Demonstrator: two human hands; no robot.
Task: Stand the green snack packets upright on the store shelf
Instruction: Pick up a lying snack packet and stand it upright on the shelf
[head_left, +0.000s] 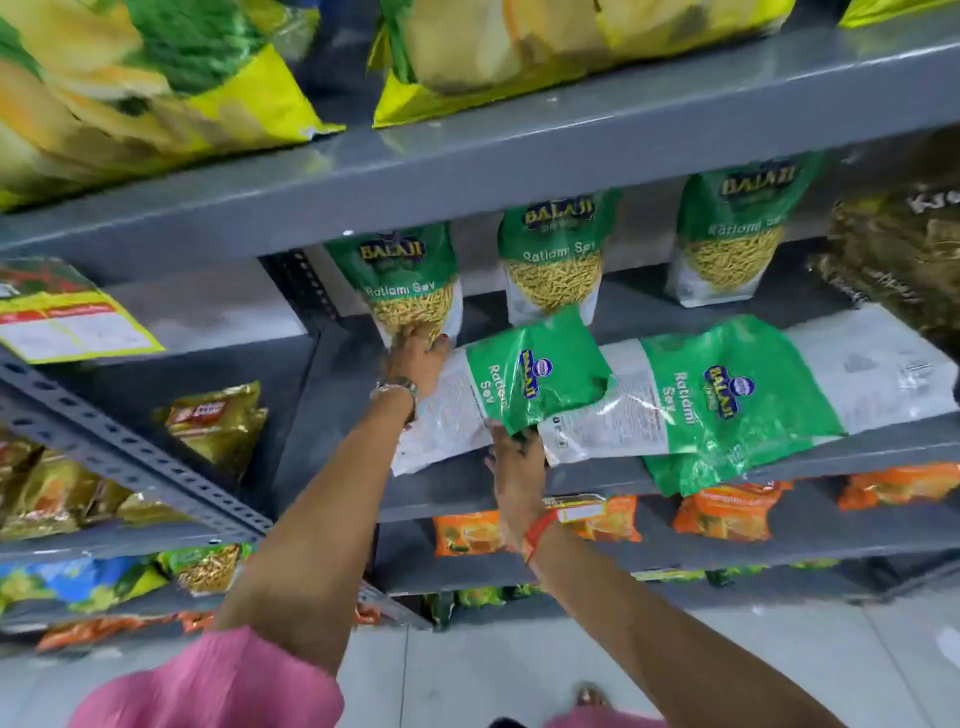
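Observation:
Three green snack packets stand upright at the back of the grey shelf (519, 483): a left one (405, 275), a middle one (553, 249) and a right one (732, 228). My left hand (418, 358) grips the bottom of the left upright packet. Two more green packets lie flat at the shelf front. My right hand (517, 467) holds the lower edge of the nearer flat packet (540, 374), which is lifted and tilted. The other flat packet (727, 400) lies to its right, partly over the shelf edge.
Yellow-green bags (156, 78) sit on the shelf above. A dark packet (893, 249) stands at the far right. Orange packets (722, 512) fill the shelf below. A perforated grey upright (130, 457) and golden packets (218, 421) are on the left rack.

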